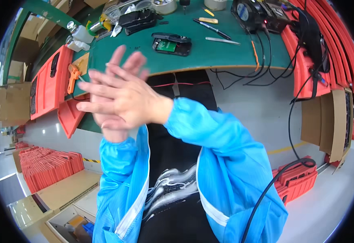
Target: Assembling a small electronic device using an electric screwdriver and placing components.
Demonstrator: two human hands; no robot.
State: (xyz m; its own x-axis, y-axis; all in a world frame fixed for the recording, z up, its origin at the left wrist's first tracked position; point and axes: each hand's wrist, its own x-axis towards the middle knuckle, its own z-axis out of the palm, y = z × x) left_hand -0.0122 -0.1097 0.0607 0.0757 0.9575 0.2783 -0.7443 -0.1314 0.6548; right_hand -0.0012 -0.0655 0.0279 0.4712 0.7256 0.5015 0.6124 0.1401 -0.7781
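Crossing spread right hand (130,97) over spread left hand (98,117); cannot tell if pressed. Could scratch far exposed circuit board (166,45) through careless sweep.

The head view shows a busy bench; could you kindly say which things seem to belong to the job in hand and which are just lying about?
Likely in the job:
- open black case
- its green circuit board
- perhaps the silver pointed tool

Apparently lying about:
- white bottles
- cardboard box
- stacked red plastic pieces

One wide fisheye head view, looking down and forward, close above the hands (131,99), counter (221,54) farther off
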